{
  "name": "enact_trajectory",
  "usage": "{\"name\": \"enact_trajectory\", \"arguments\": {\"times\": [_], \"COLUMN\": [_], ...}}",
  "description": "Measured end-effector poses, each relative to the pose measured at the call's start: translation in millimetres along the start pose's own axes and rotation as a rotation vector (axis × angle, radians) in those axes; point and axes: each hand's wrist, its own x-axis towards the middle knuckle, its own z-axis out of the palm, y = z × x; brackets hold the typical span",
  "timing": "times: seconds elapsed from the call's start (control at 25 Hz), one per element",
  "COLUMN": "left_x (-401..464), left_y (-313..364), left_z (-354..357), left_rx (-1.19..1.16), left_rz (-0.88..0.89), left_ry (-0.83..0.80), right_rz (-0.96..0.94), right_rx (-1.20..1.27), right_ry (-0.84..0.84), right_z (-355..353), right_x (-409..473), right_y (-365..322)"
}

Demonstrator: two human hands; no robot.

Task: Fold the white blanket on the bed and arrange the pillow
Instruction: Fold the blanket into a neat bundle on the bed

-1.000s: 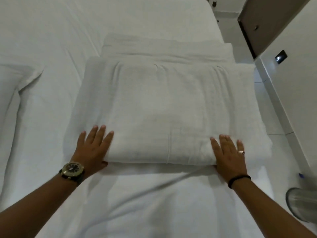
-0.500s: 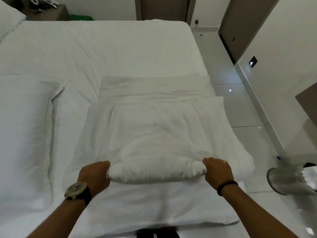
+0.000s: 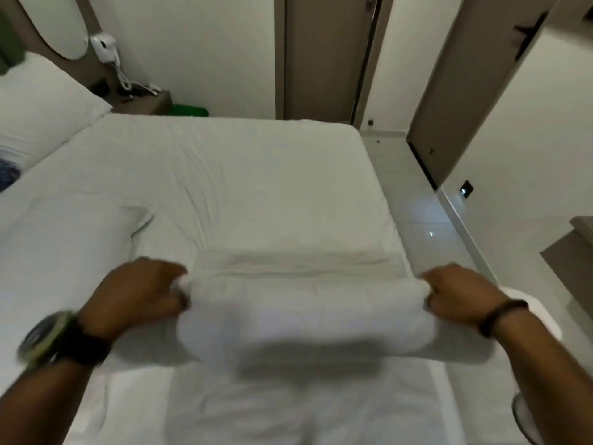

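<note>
Blanket [image 3: 305, 313]: white, folded into a thick bundle, lower centre of the frame, lifted at its near part with a shadow beneath; far layers resting flat on the bed.
Left hand [image 3: 141, 293]: lower left of the frame, fingers curled round the left end of the blanket, gripping it; blurred.
Right hand [image 3: 462, 295]: lower right of the frame, fingers curled round the right end of the blanket, gripping it.
Watch [image 3: 48, 337]: dark, on the left wrist.
Band [image 3: 502, 316]: dark, on the right wrist.
Pillow [image 3: 61, 242]: white, flat on the bed at the left edge of the frame, beside the blanket, apart from it.
Second pillow [image 3: 41, 104]: upper left, propped at the head of the bed.
Bed [image 3: 240, 175]: white sheet, creased, filling the middle of the frame.
Phone [image 3: 104, 46]: white, on the wall, upper left.
</note>
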Motion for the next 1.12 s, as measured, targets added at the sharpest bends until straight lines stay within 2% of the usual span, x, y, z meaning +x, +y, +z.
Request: {"name": "enact_trajectory", "arguments": {"times": [0.08,0.12,0.24,0.32,0.4,0.48,0.56,0.64,0.76,0.84,0.96,1.04,1.12], "left_x": [77,114,181,175,157,159,173,193,209,197,161,157,162], "left_y": [-10,-16,-47,-55,-53,-53,-51,-35,-8,-14,-26,-23,-21], "left_z": [1,10,103,173,214,222,220,226,252,281,313,310,301], "left_rx": [0.024,0.092,0.14,0.09,0.091,0.118,0.115,0.084,0.05,0.08,0.121,0.121,0.106], "left_rz": [-0.038,-0.108,-0.238,-0.271,-0.27,-0.253,-0.219,-0.141,-0.024,0.001,0.035,0.055,0.063], "left_ry": [0.095,0.034,-0.352,-0.529,-0.418,-0.252,-0.214,-0.148,-0.044,-0.092,-0.128,-0.151,-0.162], "right_rz": [0.063,0.106,0.209,0.199,0.178,0.208,0.216,0.113,-0.109,-0.051,0.15,0.213,0.298], "right_rx": [0.01,0.011,-0.025,-0.012,-0.018,-0.037,-0.023,0.037,0.047,-0.023,-0.055,-0.058,-0.049], "right_ry": [0.194,0.226,0.018,-0.144,-0.186,-0.09,-0.016,0.103,0.11,0.132,0.142,0.08,0.121], "right_z": [-23,-25,27,92,147,170,166,159,171,206,248,247,236], "right_x": [75,110,186,199,193,201,220,243,266,260,227,217,220], "right_y": [-2,-4,-12,-19,-22,-20,-33,-70,-114,-73,23,37,29]}}
